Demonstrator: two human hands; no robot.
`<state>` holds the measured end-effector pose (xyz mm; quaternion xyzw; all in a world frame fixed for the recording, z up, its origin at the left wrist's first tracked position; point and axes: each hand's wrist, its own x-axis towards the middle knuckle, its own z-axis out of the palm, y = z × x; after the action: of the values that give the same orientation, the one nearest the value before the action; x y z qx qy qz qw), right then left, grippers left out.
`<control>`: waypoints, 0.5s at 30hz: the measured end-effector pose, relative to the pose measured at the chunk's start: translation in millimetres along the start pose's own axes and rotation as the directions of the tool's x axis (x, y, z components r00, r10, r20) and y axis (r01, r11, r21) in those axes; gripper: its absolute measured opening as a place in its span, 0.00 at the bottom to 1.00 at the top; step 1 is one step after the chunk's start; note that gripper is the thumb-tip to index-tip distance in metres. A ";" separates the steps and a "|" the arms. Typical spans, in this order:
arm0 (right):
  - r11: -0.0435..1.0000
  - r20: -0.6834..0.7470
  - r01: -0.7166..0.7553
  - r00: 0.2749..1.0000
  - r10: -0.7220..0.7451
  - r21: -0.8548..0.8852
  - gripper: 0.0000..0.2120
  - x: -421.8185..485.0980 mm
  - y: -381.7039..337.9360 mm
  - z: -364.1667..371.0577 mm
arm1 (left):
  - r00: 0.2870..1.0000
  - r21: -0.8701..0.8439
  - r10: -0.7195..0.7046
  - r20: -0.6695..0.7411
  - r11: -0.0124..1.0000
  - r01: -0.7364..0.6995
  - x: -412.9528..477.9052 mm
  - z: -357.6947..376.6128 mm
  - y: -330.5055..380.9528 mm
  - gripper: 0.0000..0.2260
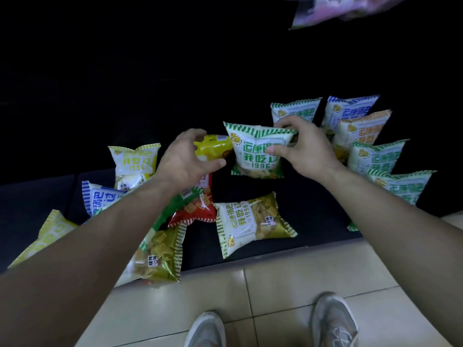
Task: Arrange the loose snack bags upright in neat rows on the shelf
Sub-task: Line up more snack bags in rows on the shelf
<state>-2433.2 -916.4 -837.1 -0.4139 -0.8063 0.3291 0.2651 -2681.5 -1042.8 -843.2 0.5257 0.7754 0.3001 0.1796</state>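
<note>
My right hand [304,149] grips the top right corner of a green-striped white snack bag [255,152], which stands upright on the dark shelf [313,209]. My left hand [186,160] holds a yellow snack bag [215,146] just left of it, tilted on its side. To the right, several bags stand upright in a row, among them a green-striped bag [295,110], a blue-striped bag [350,106] and an orange-striped bag [363,128]. Loose bags lie flat in front: an olive-green one [253,221], a red one [198,209] and another olive one [160,254].
A yellow-striped bag [136,162] and a blue-striped bag [100,196] sit at the left, with another yellow bag [47,236] at the shelf's front edge. Beige floor tiles [275,284] and my two shoes [333,319] are below. A blurred pink package [345,8] hangs top right.
</note>
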 end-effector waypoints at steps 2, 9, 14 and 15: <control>1.000 0.027 0.003 1.000 -0.002 -0.013 0.21 -8.6 -8.5 -23.3 | 0.999 -0.059 0.045 -0.001 0.997 -0.045 -0.5 -4.1 23.7 0.36; 0.996 0.143 -0.019 0.989 0.031 -0.089 0.20 -58.3 -27.7 -67.9 | 0.937 0.049 0.225 0.266 0.968 -0.246 -28.2 5.0 101.8 0.30; 0.997 0.171 -0.048 0.983 0.059 -0.068 0.20 -89.6 -26.2 -73.5 | 0.912 0.199 0.196 0.359 0.939 -0.280 -41.4 22.8 113.8 0.35; 0.996 0.182 -0.054 0.981 0.067 -0.075 0.20 -93.7 -24.6 -73.2 | 0.915 0.196 0.188 0.357 0.943 -0.270 -42.1 26.1 112.9 0.34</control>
<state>-2345.6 -983.3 -786.1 -0.4152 -0.8253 0.3455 0.1647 -2570.1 -1044.2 -790.6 0.6745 0.6969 0.1296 0.2062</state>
